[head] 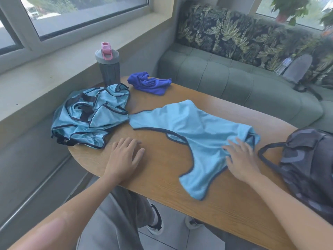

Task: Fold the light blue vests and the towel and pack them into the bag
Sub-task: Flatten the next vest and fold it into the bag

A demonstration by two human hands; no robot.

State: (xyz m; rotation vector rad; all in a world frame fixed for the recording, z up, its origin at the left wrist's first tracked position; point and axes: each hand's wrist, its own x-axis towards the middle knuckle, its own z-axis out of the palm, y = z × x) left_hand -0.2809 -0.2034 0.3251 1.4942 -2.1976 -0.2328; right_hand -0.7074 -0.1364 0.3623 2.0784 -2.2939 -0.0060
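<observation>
The left hand [124, 156] lies flat on the wooden tabletop [162, 159], fingers straight, holding nothing. The right hand [239, 159] presses spread fingers on a light blue vest [194, 130] laid out between the two hands and beyond them. Just beyond the left hand sits a crumpled heap of more vests [90, 114] (dark-trimmed), with a grey shaker bottle [108, 67] and a bunched dark blue towel [149, 83] farther off. A dark patterned bag [310, 165] rests just right of the right hand.

Sheeny cloth vests [194, 130], matt wood-grain table [162, 170], perhaps plastic bottle [108, 67]
</observation>
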